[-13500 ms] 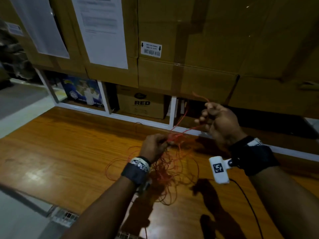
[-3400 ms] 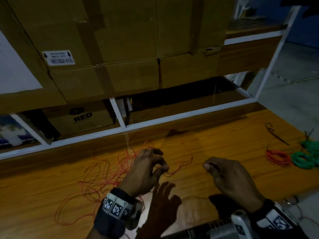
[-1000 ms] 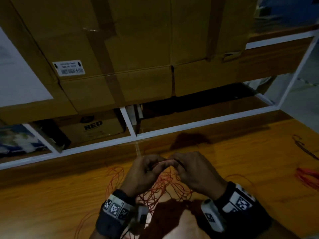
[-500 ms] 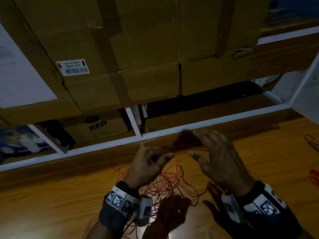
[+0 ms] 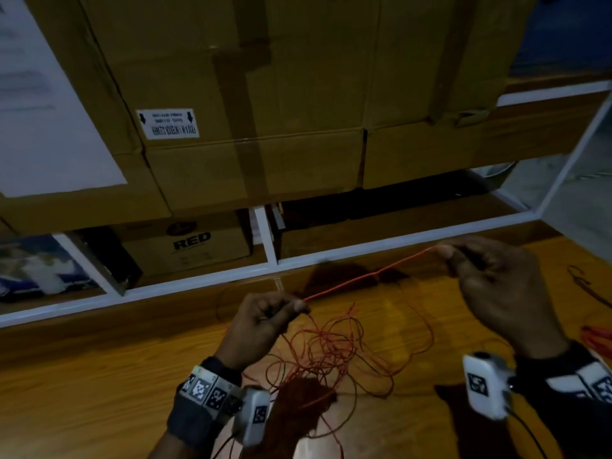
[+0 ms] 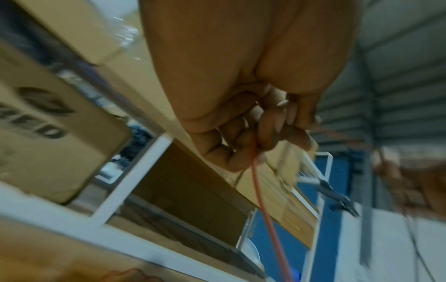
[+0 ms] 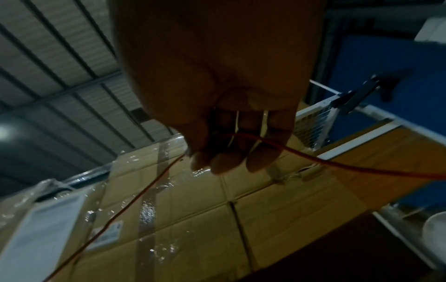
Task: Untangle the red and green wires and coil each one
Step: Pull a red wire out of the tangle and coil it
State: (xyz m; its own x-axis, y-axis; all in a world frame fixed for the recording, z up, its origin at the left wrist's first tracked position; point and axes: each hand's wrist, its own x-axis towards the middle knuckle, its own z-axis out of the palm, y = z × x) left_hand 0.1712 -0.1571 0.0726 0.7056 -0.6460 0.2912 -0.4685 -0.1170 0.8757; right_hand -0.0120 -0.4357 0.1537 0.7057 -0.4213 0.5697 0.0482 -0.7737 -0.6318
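The left hand [image 5: 261, 321] is held above the table [image 5: 82, 392] with fingers curled, and the red wire [image 5: 371, 275] is pinched between thumb and fingertips [image 6: 267, 137]. The right hand [image 5: 496, 286] is raised higher and further right; the same wire is pinched at its thumb and fingertips [image 7: 226, 162], the remaining fingers being loosely bent.

Compared with half a second earlier, when the right hand was spread open over the tangle and apart from the left, both hands are now closed on the wire and drawn apart, with a taut length stretched between them. One second earlier the hands were pressed together over the pile.

The taut length is seen to run as a straight line from the left hand, low and near, up to the right hand, higher and further right; its long axis is thus diagonal across the scene. Below and between the hands the rest of the red wire lies as a loose tangle [image 5: 334, 352] on the table, with loops spreading to the right.

At the right edge of the table part of a red coil [image 5: 596, 336] is visible. Green wire cannot be made out in the current views.

Behind the table a white-framed shelf [image 5: 271, 240] is noted. In its left compartment a carton marked "RED" [image 5: 185, 246] is stored; the contents of the right compartment are too dark to tell. Large cartons [image 5: 251, 94] are stacked above.
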